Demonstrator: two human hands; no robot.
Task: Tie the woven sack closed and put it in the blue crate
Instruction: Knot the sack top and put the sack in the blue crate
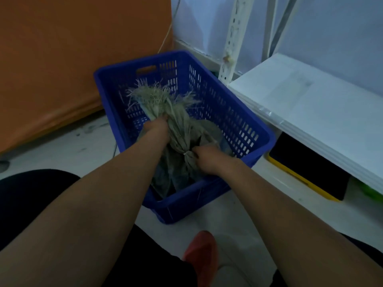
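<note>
Two hands low inside the blue crate [267,139]: left hand [158,129] curled tight round the bunched neck of the sack [182,125], just under the frayed top; right hand [204,160] pinching at the pale tie [187,154] cinched lower down. Sack already within the crate walls, crate on the floor [232,222] beside a white shelf [310,104]. Likely trouble: knot left slack, slipping off slick woven fabric on release; loose strands snagging in the wall slots.
</note>
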